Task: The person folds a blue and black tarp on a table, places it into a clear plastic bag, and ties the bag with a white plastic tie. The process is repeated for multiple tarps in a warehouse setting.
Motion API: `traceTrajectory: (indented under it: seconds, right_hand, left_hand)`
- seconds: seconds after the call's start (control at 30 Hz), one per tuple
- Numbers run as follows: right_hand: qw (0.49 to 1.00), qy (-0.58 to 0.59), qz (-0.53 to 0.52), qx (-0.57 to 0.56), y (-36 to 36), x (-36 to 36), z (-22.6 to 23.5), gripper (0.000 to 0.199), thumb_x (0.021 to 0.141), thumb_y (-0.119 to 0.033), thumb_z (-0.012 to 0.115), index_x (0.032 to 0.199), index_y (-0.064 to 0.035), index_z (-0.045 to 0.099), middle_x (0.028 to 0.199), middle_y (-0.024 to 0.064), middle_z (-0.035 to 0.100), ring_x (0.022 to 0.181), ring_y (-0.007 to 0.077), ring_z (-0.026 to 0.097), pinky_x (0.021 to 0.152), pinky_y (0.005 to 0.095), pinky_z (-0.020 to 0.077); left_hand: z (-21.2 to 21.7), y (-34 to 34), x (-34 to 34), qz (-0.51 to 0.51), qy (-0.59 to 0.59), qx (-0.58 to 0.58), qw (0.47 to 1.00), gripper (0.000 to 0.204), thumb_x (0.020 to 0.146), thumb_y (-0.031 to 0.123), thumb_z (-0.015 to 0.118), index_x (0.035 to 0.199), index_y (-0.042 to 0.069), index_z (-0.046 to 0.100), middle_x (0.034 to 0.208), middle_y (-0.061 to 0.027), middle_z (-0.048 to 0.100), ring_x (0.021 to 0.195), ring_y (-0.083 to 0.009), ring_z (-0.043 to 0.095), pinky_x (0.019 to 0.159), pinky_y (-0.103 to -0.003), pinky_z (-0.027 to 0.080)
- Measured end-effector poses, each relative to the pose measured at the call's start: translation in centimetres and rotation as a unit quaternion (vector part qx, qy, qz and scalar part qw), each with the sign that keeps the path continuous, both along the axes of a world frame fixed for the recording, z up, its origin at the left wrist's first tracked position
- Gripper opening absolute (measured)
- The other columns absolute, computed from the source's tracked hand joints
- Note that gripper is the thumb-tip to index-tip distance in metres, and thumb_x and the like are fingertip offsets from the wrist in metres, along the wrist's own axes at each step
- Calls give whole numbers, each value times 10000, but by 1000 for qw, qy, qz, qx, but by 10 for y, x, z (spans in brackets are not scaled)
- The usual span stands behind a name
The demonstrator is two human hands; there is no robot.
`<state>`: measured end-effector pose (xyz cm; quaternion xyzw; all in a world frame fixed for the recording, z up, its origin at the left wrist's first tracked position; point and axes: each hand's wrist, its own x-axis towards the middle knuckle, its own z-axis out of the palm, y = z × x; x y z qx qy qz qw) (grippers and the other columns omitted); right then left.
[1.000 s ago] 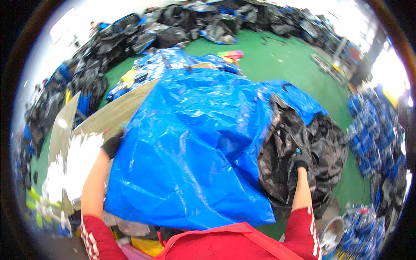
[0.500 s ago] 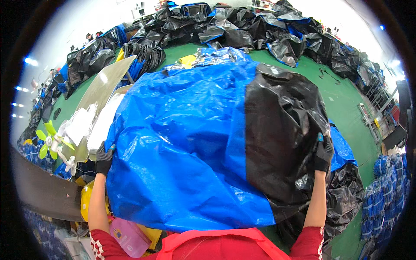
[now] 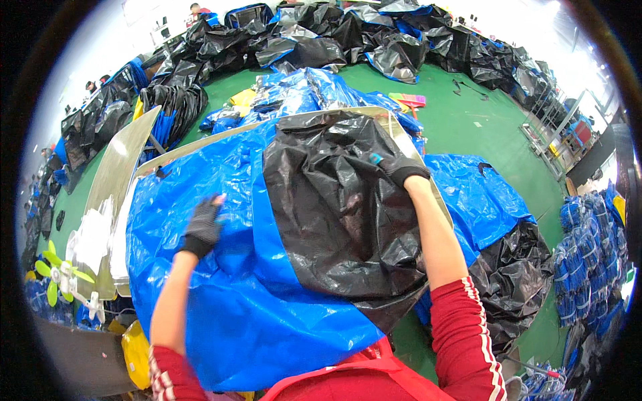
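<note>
A large blue and black plastic sheet, perhaps a big bag (image 3: pixel 194 287), lies creased over a table (image 3: pixel 364 111) and hangs over its near edge towards my red apron. My left hand (image 3: pixel 202 227), in a dark grey glove, is over the blue part with its fingers stretched forward, slightly blurred. On the far right of the sheet's black part (image 3: pixel 334 200), my right hand (image 3: pixel 403 169), gloved alike, lies with its fingers reaching left over the material. Neither hand shows a fold gripped in it.
A small green-bladed fan (image 3: pixel 61 271) stands left, beside a tilted pale board (image 3: pixel 110 180). More blue and black sheeting (image 3: pixel 478 200) lies right of the table. Bundled blue goods (image 3: pixel 582 260) are stacked farther right. Heaps of black sheeting (image 3: pixel 307 50) line the far side of the green floor (image 3: pixel 461 123).
Both hands have left the sheet's side edges and moved inward over its top. The sheet has shifted left and lies lower, uncovering the table's far edge.
</note>
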<state>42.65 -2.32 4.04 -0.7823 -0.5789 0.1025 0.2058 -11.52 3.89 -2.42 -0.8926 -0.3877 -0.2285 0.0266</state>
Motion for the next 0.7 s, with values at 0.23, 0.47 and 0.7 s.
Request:
traceTrajectory:
  seconds: [0.23, 0.47, 0.7]
  right_hand:
    - [961, -236, -20, -144, 6, -32, -50, 336, 880, -287, 491, 1019, -66, 703, 972, 192, 692, 894, 344, 681, 773, 436, 531]
    - [983, 121, -119, 62, -40, 172, 12, 389, 898, -407, 596, 776, -48, 684, 692, 94, 657, 632, 224, 599, 686, 386, 505]
    - [978, -184, 12, -101, 8, 149, 61, 705, 771, -472, 635, 1264, 17, 510, 1238, 277, 559, 1110, 405, 576, 951, 433, 458]
  left_hand:
    - [-50, 17, 108, -2, 229, -77, 970, 726, 743, 311, 628, 1415, 156, 400, 1516, -165, 291, 1412, -438, 181, 1120, -639, 49]
    - [-55, 10, 101, -40, 103, -26, 994, 637, 847, 514, 568, 1392, 204, 457, 1523, -169, 272, 1426, -382, 178, 1138, -593, 53]
    - [28, 4, 181, -28, 37, -96, 994, 568, 828, 456, 613, 1227, 57, 547, 1358, -215, 458, 1268, -426, 404, 1083, -566, 245]
